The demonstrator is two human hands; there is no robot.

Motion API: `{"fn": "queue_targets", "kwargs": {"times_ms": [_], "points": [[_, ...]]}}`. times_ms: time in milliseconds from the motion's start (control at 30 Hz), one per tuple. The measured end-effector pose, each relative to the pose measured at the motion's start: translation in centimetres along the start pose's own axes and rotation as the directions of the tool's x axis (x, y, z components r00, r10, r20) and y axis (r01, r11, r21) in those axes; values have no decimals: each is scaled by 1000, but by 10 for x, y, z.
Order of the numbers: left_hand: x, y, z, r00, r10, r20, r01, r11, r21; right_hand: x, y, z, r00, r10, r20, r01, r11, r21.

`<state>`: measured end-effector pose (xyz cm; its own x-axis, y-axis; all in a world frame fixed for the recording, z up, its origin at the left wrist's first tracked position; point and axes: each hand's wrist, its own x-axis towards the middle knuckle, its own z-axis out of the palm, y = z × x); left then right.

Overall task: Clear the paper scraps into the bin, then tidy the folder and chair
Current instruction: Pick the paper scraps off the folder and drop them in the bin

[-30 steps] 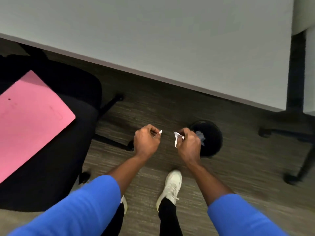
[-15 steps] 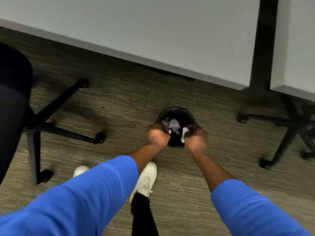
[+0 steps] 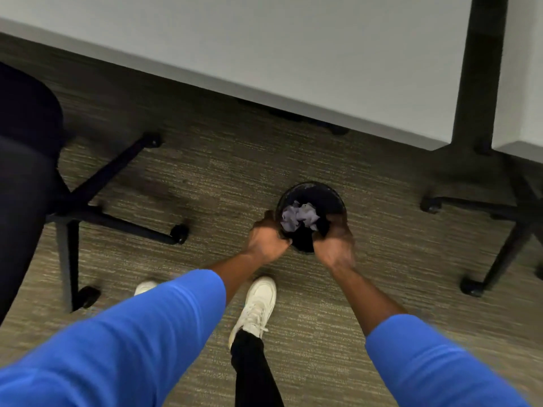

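A small round black bin (image 3: 311,185) stands on the carpet below the table edge. Crumpled greyish paper (image 3: 298,217) lies inside it. My left hand (image 3: 266,240) is at the bin's near-left rim with its fingers curled. My right hand (image 3: 333,245) is at the near-right rim, fingers dipping over the opening. Both hands are blurred, and I see no white scrap in either one. The black office chair (image 3: 26,160) fills the left edge, its wheeled base (image 3: 117,224) spread toward the bin. The folder is out of view.
A grey table (image 3: 264,54) spans the top, with a second table (image 3: 520,69) to its right across a dark gap. Another wheeled chair base (image 3: 499,230) stands at the right. My white shoe (image 3: 258,304) is just short of the bin.
The view swung right, so the pink folder left the frame. Both hands went down from holding white scraps to the bin's rim. The scraps no longer show in the hands.
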<state>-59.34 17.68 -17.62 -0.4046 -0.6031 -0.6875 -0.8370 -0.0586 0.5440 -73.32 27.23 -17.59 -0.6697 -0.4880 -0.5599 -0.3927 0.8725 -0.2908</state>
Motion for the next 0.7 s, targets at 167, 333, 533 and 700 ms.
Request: {"fn": "queue_targets", "kwargs": {"times_ms": [167, 333, 533, 700], "points": [[-11, -8, -34, 997, -11, 81, 9, 1000, 22, -23, -34, -2, 999, -49, -8, 49, 999, 2], [-37, -20, -97, 997, 33, 67, -34, 999, 15, -50, -90, -1, 992, -118, 35, 117, 993, 6], [-73, -76, -207, 996, 13, -89, -14, 1000, -10, -98, -188, 26, 956, -282, 86, 269, 953, 141], [-107, -135, -308, 964, -34, -265, 26, 999, -35, -152, -277, 48, 910, -399, 112, 365, 899, 240]]}}
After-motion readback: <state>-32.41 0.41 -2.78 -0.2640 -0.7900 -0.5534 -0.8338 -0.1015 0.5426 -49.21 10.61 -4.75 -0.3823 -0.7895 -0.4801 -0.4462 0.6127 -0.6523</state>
